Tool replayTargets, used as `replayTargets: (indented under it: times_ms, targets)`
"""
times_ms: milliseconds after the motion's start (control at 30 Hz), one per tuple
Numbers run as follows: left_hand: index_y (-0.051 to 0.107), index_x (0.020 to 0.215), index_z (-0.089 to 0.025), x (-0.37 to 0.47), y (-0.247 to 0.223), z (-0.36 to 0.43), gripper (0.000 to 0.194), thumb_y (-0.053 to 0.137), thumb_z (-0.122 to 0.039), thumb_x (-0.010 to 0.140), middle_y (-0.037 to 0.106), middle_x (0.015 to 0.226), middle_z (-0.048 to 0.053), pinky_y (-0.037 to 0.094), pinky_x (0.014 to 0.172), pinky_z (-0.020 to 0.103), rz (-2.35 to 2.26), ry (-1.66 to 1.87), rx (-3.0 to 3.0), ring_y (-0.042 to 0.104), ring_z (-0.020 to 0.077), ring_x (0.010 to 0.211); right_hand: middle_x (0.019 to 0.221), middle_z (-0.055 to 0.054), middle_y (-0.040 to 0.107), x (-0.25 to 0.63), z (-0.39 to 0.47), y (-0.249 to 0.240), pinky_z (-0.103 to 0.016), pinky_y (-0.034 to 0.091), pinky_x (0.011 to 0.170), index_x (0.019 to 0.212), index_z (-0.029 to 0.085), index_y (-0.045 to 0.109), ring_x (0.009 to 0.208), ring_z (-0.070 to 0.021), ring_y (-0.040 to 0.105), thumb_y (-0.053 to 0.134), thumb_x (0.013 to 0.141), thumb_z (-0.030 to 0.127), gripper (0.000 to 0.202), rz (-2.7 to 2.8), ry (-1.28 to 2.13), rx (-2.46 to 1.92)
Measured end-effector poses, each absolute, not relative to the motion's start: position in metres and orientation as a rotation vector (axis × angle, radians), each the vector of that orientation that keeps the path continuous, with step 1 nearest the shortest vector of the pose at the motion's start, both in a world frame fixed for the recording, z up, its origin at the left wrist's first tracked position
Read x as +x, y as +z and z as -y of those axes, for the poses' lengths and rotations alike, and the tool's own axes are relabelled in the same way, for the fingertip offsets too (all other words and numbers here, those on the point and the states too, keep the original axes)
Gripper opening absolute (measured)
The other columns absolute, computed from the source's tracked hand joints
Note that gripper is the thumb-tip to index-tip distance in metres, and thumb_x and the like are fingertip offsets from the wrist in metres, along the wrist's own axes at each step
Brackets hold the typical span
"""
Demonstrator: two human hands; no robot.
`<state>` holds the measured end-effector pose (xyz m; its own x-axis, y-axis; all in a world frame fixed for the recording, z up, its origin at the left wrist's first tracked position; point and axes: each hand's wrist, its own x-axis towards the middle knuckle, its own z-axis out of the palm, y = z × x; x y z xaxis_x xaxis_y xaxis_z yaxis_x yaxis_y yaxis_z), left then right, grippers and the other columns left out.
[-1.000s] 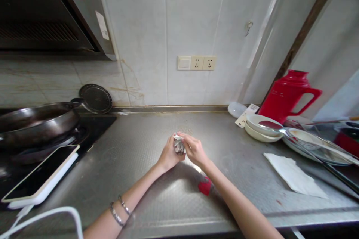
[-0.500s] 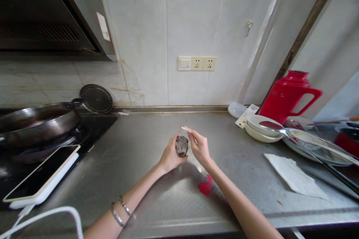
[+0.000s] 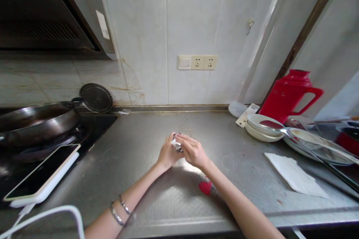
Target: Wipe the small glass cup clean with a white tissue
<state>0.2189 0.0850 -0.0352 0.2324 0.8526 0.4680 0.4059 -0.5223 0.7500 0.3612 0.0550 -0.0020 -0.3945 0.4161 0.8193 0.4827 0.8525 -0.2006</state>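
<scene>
My left hand [image 3: 167, 154] is wrapped round a small, dark, see-through glass [image 3: 178, 149] above the middle of the steel counter [image 3: 134, 194]. Most of the glass is hidden behind my fingers. Between the fingers of my right hand [image 3: 193, 151] is a piece of white tissue [image 3: 174, 142], held against the top of the glass. Both hands meet at the glass, and how far the tissue reaches into it cannot be seen.
A pan [image 3: 39, 123] sits on the black stove at left, with a phone [image 3: 42, 175] and white cable in front. To the right stand stacked white bowls [image 3: 263, 134], a red thermos jug [image 3: 291, 95], plates with utensils, and a flat white paper sheet [image 3: 294, 175].
My right hand has moved left and brought the tissue from beside the glass onto its top. The glass, whose round face showed before, is now mostly covered.
</scene>
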Motion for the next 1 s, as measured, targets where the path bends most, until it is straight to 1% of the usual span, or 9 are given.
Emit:
replayTargets:
  times_ms: [100,233,300,400,500,633,700,833,1000]
  targets:
    - [0.051,0.115,-0.014,0.216,-0.037,-0.088,0.061,0.074,-0.024,0.06,0.055,0.119,0.013,0.041,0.098,0.042,-1.188,1.267,2.033,0.051,0.0309,0.115,0.118,-0.012,0.065,0.358,-0.054,-0.006,-0.044,0.045,0.104,0.125,0.018,0.053,0.119,-0.0201,0.056,0.037,0.088,0.007,0.042,2.062,-0.106,-0.606]
    - [0.053,0.11,-0.018,0.215,-0.029,-0.086,0.053,0.075,-0.028,0.062,0.062,0.104,0.007,0.046,0.087,0.036,-1.101,1.263,1.89,0.059,0.023,0.097,0.108,-0.008,0.07,0.36,-0.051,-0.006,-0.052,0.038,0.107,0.122,0.022,0.055,0.109,-0.019,0.062,0.036,0.088,0.007,0.041,2.025,-0.079,-0.579]
    - [0.054,0.106,-0.018,0.215,-0.022,-0.084,0.052,0.077,-0.032,0.062,0.064,0.098,0.005,0.047,0.081,0.032,-1.08,1.23,1.834,0.061,0.0204,0.09,0.107,-0.006,0.07,0.365,-0.052,-0.002,-0.052,0.037,0.108,0.117,0.023,0.058,0.106,-0.0196,0.064,0.036,0.09,0.01,0.038,1.896,-0.065,-0.642]
    - [0.054,0.106,-0.016,0.217,-0.017,-0.081,0.059,0.081,-0.035,0.056,0.065,0.093,0.004,0.048,0.076,0.029,-1.08,1.187,1.743,0.061,0.0185,0.083,0.109,-0.005,0.07,0.372,-0.059,0.002,-0.05,0.039,0.106,0.111,0.024,0.062,0.106,-0.0216,0.064,0.04,0.092,0.016,0.03,1.6,-0.024,-0.833]
    - [0.053,0.109,-0.015,0.22,-0.015,-0.077,0.065,0.082,-0.033,0.054,0.065,0.09,0.004,0.047,0.073,0.027,-0.987,1.124,1.642,0.061,0.0169,0.08,0.103,-0.005,0.072,0.374,-0.065,0.002,-0.046,0.047,0.096,0.099,0.022,0.067,0.103,-0.0249,0.065,0.044,0.092,0.027,0.024,1.426,0.104,-1.003]
    - [0.053,0.112,-0.015,0.222,-0.015,-0.074,0.066,0.082,-0.031,0.055,0.066,0.094,0.004,0.048,0.076,0.028,-0.889,1.091,1.625,0.061,0.0175,0.083,0.081,-0.004,0.073,0.366,-0.065,-0.004,-0.033,0.055,0.075,0.089,0.018,0.069,0.081,-0.0218,0.069,0.045,0.092,0.035,0.029,1.491,0.343,-1.048]
    - [0.051,0.116,-0.016,0.223,-0.017,-0.075,0.068,0.081,-0.03,0.057,0.066,0.1,0.005,0.048,0.081,0.03,-0.891,1.122,1.627,0.062,0.0189,0.089,0.09,-0.005,0.073,0.361,-0.062,-0.007,-0.032,0.055,0.078,0.097,0.019,0.069,0.087,-0.0214,0.069,0.045,0.092,0.033,0.028,1.531,0.39,-0.999]
    - [0.051,0.117,-0.016,0.225,-0.024,-0.079,0.067,0.08,-0.028,0.057,0.066,0.104,0.007,0.048,0.082,0.031,-0.966,1.174,1.641,0.062,0.0201,0.092,0.115,-0.006,0.067,0.357,-0.058,-0.009,-0.038,0.049,0.097,0.112,0.023,0.065,0.112,-0.022,0.061,0.043,0.094,0.027,0.029,1.615,0.343,-0.882]
    - [0.054,0.108,-0.016,0.226,-0.033,-0.086,0.055,0.078,-0.027,0.06,0.068,0.099,0.007,0.05,0.076,0.029,-1.011,1.226,1.577,0.064,0.0195,0.087,0.117,-0.006,0.066,0.355,-0.056,-0.014,-0.042,0.042,0.105,0.119,0.025,0.061,0.118,-0.0203,0.056,0.037,0.095,0.021,0.034,1.753,0.251,-0.776]
